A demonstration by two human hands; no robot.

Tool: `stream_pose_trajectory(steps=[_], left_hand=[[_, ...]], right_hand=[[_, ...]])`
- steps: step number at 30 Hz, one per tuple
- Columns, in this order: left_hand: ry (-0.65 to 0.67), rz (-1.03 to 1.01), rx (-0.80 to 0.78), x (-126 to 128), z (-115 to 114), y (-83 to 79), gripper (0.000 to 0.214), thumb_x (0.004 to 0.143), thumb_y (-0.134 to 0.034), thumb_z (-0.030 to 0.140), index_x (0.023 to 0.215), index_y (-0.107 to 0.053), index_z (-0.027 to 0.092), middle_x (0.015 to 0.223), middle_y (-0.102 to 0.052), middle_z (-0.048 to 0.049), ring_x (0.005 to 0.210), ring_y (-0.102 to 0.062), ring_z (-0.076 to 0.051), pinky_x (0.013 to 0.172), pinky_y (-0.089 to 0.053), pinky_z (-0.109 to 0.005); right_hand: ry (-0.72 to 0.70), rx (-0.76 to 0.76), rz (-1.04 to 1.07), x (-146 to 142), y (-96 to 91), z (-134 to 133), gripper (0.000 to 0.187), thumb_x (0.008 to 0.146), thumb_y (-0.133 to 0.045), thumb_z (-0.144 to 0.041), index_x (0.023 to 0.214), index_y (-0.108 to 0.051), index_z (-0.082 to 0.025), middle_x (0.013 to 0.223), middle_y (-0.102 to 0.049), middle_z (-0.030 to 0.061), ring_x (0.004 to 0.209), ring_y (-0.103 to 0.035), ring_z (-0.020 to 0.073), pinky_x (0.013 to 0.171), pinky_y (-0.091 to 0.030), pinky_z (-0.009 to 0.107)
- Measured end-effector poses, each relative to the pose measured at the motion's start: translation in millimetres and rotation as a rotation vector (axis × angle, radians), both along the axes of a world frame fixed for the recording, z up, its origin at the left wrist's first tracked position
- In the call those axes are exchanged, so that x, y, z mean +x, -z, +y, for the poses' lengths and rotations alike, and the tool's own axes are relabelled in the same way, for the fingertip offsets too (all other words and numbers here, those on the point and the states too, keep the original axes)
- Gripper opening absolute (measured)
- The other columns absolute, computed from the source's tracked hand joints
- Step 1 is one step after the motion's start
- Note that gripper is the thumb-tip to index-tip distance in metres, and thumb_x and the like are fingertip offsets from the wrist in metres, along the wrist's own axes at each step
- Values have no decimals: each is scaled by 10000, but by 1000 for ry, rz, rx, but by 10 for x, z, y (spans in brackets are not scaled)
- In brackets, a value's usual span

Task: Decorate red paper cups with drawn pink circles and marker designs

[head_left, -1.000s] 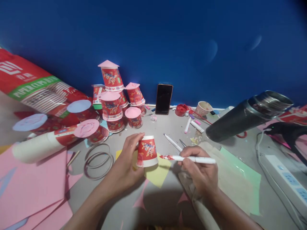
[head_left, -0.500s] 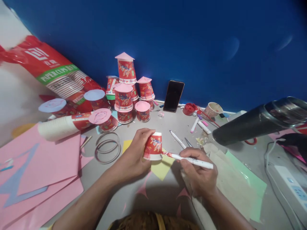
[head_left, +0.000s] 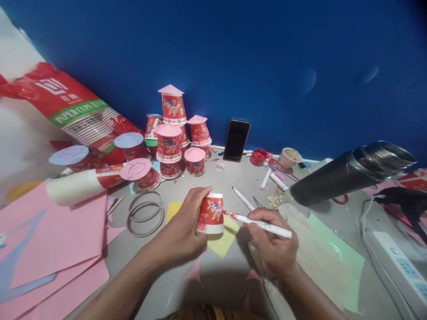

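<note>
Left hand (head_left: 190, 220), grip closed round red paper cup (head_left: 212, 214) held rim-down over yellow paper (head_left: 223, 242) on the surface (head_left: 213, 180); right hand (head_left: 277, 246), grip pinched on white marker (head_left: 276, 229), its red-smeared tip at the cup's side, contact unclear.

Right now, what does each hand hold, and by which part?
Left hand: red cup, by its side wall. Right hand: white pen, by the middle of its barrel.

Phone (head_left: 237, 140) behind held cup (head_left: 212, 213), flask (head_left: 330, 178) right, paper sheets (head_left: 70, 235) left.
</note>
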State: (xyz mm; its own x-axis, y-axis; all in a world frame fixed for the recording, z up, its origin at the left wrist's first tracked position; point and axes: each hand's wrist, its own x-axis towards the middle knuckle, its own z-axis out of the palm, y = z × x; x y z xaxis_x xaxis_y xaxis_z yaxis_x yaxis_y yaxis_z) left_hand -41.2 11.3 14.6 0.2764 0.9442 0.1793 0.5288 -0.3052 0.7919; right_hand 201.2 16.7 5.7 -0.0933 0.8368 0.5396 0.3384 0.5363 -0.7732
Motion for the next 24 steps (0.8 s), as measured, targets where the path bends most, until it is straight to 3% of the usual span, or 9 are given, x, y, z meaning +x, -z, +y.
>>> stream_pose_trajectory(steps=[7,17,24], left_hand=[[14,10,38,4,-1,53,724,829,-629,89,1476,-370,284,1472,-471,-110,1416,-497,-282,1217,-440,-499],[35,27,-7,15,0,8,730,778,-617,43,1438,-410,276,1448,-458,-117,1392,-496,-297,1195,-451,-518],[5,26,-44,38,-2,-32,694,798,-754,189,1417,-453,274,1390,-498,-107,1342,-526,-306,1163,-475,-501]], right_hand=[[6,2,23,-1,5,35,109,933,-692,-157,959,-731,-256,835,-762,-10,717,-737,148,666,-586,221],[17,-20,-1,-13,-38,39,88,927,-691,-176,913,-745,-244,806,-772,13,686,-737,182,647,-605,270],[0,-37,-11,0,-44,20,81,915,-707,-176,911,-746,-248,799,-777,-1,670,-734,166,645,-592,249]])
